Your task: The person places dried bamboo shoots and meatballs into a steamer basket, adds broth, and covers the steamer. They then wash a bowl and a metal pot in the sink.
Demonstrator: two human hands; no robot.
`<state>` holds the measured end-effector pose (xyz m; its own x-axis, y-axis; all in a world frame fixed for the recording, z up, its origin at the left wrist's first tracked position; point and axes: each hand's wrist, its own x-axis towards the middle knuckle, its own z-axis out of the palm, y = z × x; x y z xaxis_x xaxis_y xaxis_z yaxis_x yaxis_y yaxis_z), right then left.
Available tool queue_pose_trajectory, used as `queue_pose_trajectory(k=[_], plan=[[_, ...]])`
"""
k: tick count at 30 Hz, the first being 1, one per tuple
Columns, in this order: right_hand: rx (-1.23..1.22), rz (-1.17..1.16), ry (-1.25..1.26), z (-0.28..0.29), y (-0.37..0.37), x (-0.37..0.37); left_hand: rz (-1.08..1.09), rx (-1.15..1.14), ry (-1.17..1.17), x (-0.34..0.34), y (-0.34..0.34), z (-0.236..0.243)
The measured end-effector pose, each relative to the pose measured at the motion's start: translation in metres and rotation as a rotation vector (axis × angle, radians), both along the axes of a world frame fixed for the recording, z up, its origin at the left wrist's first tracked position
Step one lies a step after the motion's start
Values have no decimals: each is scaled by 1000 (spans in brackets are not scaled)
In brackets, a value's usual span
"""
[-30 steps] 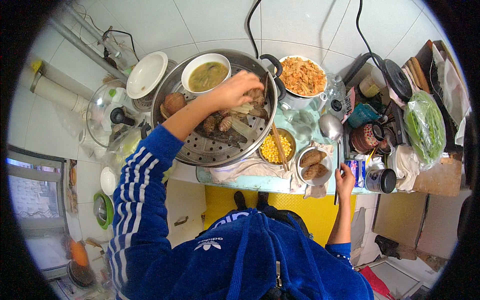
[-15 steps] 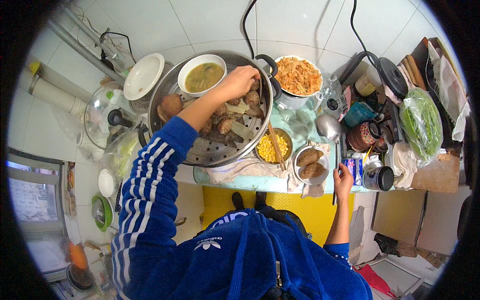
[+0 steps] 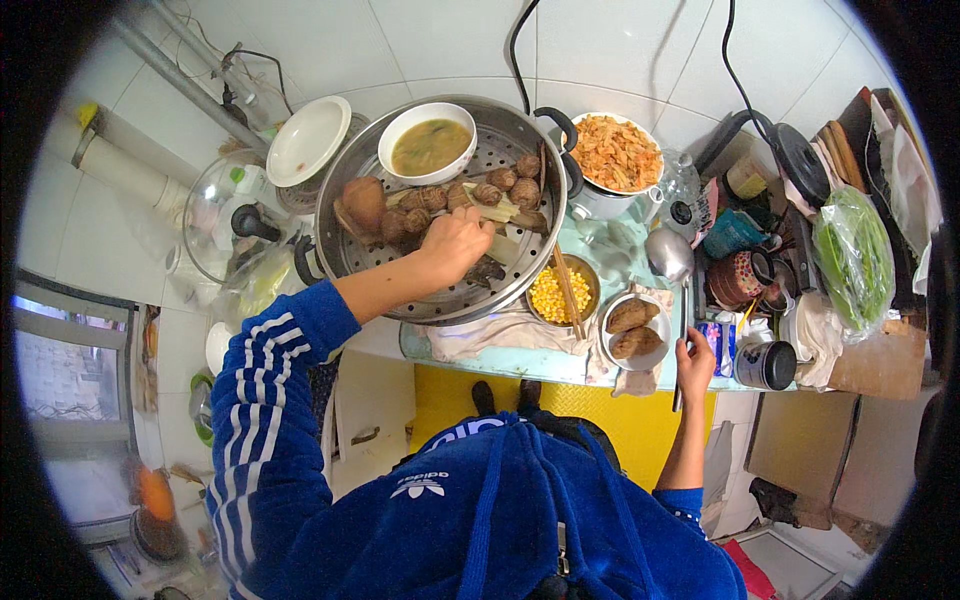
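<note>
The round brown roots [image 3: 525, 192] lie in the steamer [image 3: 505, 140] beside the soup bowl [image 3: 430, 143], and your left hand [image 3: 455, 245] has moved from the cluster near the right rim back toward the middle, uncovering it. Your left grip is curled, though I cannot tell whether it holds anything. Your right hand [image 3: 695, 362], as before, has its fingers around the handle of the ladle [image 3: 669, 254] at the worktop's [image 3: 485, 366] front edge.
</note>
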<state>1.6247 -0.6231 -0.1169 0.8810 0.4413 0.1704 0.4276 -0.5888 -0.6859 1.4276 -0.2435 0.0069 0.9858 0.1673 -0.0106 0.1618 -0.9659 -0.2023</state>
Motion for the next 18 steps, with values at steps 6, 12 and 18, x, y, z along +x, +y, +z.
queue_pose_trajectory(k=[6,12,18], plan=[[4,-6,44,4,3,-6,18,-171,-188,-12,13,5],[8,-6,71,2,4,-8,-92,-174,-394,5,46,10],[-8,2,37,5,9,-12,-61,-50,-301,7,54,15]])
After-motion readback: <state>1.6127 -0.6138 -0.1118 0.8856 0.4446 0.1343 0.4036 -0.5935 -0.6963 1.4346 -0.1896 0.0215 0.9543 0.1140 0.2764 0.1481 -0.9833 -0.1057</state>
